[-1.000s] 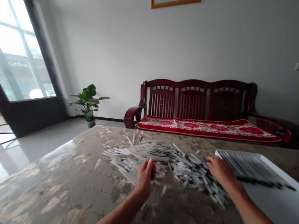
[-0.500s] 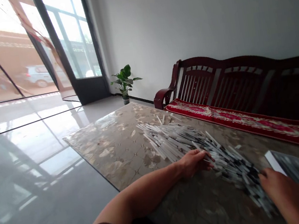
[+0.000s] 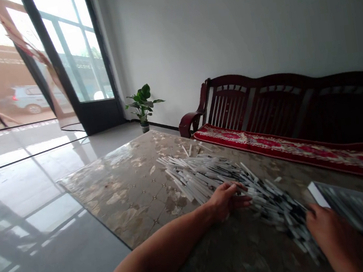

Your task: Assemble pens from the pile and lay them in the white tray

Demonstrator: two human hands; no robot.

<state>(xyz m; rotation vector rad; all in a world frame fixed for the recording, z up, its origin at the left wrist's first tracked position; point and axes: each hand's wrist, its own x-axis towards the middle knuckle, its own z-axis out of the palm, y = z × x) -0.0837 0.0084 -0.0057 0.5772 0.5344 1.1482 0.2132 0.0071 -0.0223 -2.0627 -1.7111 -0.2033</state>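
A long heap of slim pens (image 3: pixel 202 171), whitish and clear with dark parts, spreads across the table from its middle toward the lower right. At the near edge of the heap lies my left hand (image 3: pixel 228 201), fingers stretched over the pens and apart, with no pen clearly gripped. My right hand (image 3: pixel 329 226) is by the heap's right end, its fingers curled in and blurred; what they hold is hidden. Just beyond that hand stands a white-edged box (image 3: pixel 319 193) with rows of dark and clear pens inside, cut off by the right edge of the view.
A glossy patterned cover lies over the table (image 3: pixel 125 192). Behind it runs a dark wooden bench (image 3: pixel 230 102) with a red floral runner (image 3: pixel 269 140). A potted plant (image 3: pixel 143 103) stands by the glass door (image 3: pixel 80 55), and shiny floor tiles (image 3: pixel 48 242) lie to the left.
The whole view has shifted, so the table and hands appear further left. My left hand's fingers look more spread, and the stick seen at them earlier no longer stands out.
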